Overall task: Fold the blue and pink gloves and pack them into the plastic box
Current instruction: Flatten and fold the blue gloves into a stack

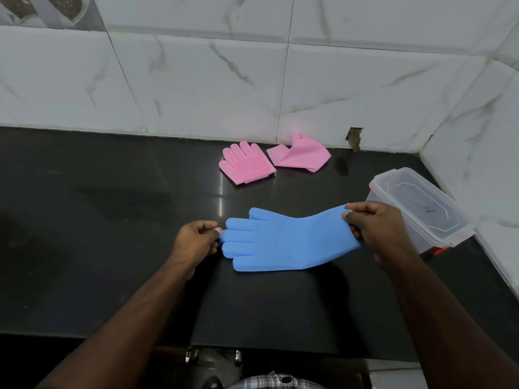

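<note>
Pinching blue glove (283,242) ends, L hand (193,240) + R hand (373,228); lidded plastic box (421,209) beside.

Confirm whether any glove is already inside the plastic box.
No: the plastic box holds no glove; the blue glove and pink gloves remain on the counter.

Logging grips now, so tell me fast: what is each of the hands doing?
Left hand: pinching the blue glove at its fingertips.
Right hand: gripping the blue glove's cuff.
</note>
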Available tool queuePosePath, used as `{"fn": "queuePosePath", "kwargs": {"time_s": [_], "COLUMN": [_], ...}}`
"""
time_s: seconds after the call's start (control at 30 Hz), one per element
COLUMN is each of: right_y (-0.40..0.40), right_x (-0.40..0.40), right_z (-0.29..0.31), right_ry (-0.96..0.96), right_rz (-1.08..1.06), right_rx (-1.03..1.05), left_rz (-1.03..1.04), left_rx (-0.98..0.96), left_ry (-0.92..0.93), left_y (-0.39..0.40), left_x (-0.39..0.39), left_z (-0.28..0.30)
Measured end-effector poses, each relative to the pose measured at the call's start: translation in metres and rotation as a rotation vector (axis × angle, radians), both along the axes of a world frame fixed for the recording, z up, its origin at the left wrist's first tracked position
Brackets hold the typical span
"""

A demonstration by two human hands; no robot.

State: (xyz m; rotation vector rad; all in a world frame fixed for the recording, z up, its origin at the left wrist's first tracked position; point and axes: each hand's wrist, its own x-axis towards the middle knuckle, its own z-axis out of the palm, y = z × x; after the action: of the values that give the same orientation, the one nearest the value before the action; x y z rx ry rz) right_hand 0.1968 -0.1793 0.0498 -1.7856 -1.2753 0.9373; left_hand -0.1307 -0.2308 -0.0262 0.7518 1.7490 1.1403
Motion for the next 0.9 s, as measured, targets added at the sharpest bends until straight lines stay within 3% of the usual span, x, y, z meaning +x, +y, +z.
{"fn": "queuePosePath", "kwargs": {"time_s": [0.17, 0.37, 0.9], "right_y": [0.0, -0.004, -0.015], "right_x": [-0.02, -0.057, -0.151], "right_z": [0.012, 0.03, 0.025], "right_ry": [0.072, 0.126, -0.148], "right_rz": [0.055, 0.163, 0.47], "right_rx": [0.014, 0.058, 0.097], "left_rz": [-0.065, -0.13, -0.139], "left_rx": [-0.021, 0.032, 0.079], "left_ry": [-0.109, -0.019, 0.007], "left_y": [-0.009, -0.018, -0.02], "left_x": [-0.002, 0.003, 0.002], "left_z": [-0.007, -0.009, -0.018]}}
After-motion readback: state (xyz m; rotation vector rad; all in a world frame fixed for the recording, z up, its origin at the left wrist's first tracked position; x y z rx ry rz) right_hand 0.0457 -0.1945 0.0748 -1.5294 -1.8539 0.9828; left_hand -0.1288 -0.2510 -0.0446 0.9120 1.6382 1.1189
